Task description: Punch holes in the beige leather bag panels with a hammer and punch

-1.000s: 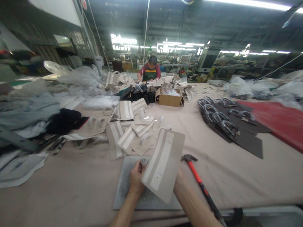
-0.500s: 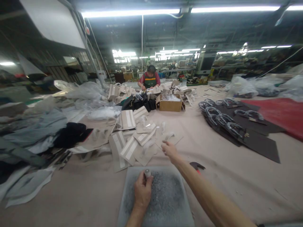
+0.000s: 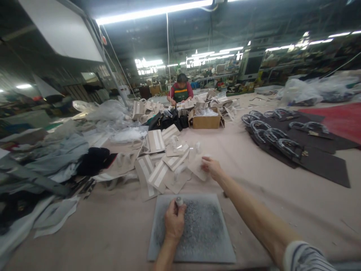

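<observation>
My left hand [image 3: 174, 222] is closed around a small whitish cylinder [image 3: 179, 201] with a rounded metallic-looking top, whose exact kind I cannot make out. It is over a grey square slab [image 3: 225, 246] with a dark, worn, speckled middle. Farther out, my right hand [image 3: 212, 168] has its fingers bent onto the near-right part of a beige bag panel [image 3: 197, 167] with a plastic-wrapped handle; the fingertips are partly blurred. Left of it, several beige panels [image 3: 156, 177] with pale strips lie in an overlapping pile.
Dark brown panels [image 3: 324, 165] with wrapped handles lie at right beside a red sheet [image 3: 338, 120]. A cardboard box [image 3: 207, 121] and black bags [image 3: 165, 120] stand farther back, before a seated co-worker [image 3: 180, 92]. Plastic wrap [image 3: 104, 116] and cloth [image 3: 62, 150] heap at left.
My right hand has reached forward from just above the near table onto the beige panel. My right forearm now mostly covers the hammer. The left hand still holds the cylinder; the view has tilted slightly.
</observation>
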The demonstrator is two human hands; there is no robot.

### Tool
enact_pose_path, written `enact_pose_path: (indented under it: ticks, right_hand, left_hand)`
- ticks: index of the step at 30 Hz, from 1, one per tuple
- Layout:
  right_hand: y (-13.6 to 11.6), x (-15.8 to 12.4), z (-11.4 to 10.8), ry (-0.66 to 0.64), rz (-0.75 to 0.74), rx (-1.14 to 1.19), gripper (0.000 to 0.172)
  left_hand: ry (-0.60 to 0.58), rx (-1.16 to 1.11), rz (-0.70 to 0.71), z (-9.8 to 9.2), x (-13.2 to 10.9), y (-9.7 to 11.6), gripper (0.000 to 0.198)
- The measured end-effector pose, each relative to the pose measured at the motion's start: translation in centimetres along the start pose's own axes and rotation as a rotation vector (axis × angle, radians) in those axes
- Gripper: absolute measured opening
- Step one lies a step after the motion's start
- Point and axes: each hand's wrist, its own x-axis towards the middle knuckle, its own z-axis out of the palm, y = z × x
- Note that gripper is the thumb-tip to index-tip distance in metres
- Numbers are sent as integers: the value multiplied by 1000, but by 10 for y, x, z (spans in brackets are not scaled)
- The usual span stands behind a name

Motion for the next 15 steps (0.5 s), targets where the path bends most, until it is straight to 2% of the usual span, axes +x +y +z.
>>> enact_pose_path:
  ticks: [3, 7, 11, 15]
  right_hand:
    - [5, -43, -17, 45, -28, -30, 36]
    - [33, -134, -33, -10, -66, -196, 41]
    - [71, -214, -29, -16, -165, -433, 52]
    - [93, -252, -16, -55, -179, -521, 57]
  left_hand:
    - [-7, -20, -10, -2, 0, -1, 39]
    - [10, -50, -31, -4, 2, -1, 38]
    - [-5, -84, -49, -7, 2, 1, 36]
    - [-26, -158, -81, -9, 2, 8, 42]
